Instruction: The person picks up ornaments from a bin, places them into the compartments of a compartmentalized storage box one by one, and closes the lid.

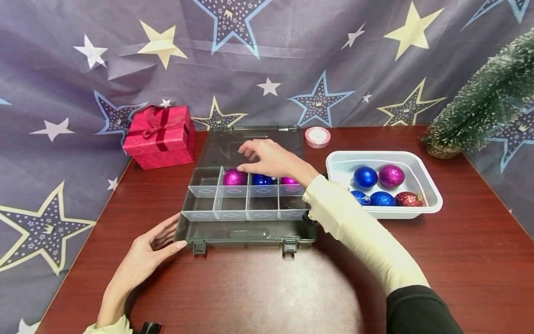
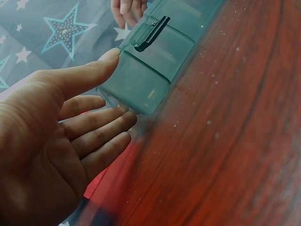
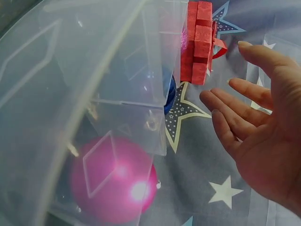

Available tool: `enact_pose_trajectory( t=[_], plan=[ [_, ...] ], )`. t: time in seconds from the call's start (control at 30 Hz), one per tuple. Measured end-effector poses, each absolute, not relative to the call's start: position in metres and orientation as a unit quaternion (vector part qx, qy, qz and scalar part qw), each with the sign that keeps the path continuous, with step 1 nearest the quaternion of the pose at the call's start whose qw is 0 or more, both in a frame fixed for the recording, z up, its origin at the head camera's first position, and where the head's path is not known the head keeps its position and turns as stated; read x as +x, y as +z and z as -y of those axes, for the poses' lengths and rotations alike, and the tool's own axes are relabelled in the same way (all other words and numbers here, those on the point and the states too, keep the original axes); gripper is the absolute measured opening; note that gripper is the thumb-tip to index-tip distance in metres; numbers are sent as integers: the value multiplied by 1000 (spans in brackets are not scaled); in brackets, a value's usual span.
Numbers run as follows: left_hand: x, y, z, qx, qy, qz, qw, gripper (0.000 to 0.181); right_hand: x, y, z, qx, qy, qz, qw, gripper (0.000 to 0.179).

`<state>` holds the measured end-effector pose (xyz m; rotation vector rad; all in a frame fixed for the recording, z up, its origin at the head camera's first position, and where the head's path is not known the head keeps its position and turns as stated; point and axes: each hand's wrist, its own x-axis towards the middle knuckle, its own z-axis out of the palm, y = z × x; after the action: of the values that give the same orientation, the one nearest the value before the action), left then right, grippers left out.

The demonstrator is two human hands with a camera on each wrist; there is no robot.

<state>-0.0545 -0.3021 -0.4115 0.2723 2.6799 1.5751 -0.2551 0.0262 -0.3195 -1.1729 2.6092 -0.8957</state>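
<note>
A dark translucent organizer box [image 1: 250, 232] with clear dividers lies with its lid folded back on the table. In its back row sit a glittery magenta ball [image 1: 235, 177], a shiny blue ball [image 1: 263, 179] and a pink ball [image 1: 289, 180]; the right wrist view shows the pink ball [image 3: 113, 179] through the dividers. My right hand [image 1: 271, 157] hovers over the back row, fingers loosely bent and holding nothing. At the box's front left corner, my left hand [image 1: 146, 250] has its thumb on the edge and its fingers extended along the side [image 2: 80, 122].
On the right stands a white tray [image 1: 434, 199] with several blue, magenta and red ornament balls. A pink ribbon roll [image 1: 317, 137] lies behind the box. There is a red gift box [image 1: 160, 139] at back left and a small frosted tree [image 1: 479, 102] at far right.
</note>
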Motion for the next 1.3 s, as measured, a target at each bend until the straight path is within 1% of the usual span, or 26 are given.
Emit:
enact_pose_trajectory(
  t=[0.23,0.5,0.77,1.1,1.3],
  plan=[
    [-55,-412,301,92,506,-858,7,66,-254,-314,-43,-379,-296,-874,66,45],
    [-54,-412,302,96,508,-856,3,66,-249,-310,-74,-359,-312,-878,58,44],
    [-55,-413,301,99,510,-854,3,66,-239,-310,-118,-329,-339,-880,45,43],
    [-57,-414,301,95,515,-852,9,67,-230,-319,-174,-296,-349,-889,-1,37],
    [-56,-415,302,99,517,-850,6,66,-218,-323,-208,-259,-352,-899,8,37]
  ],
)
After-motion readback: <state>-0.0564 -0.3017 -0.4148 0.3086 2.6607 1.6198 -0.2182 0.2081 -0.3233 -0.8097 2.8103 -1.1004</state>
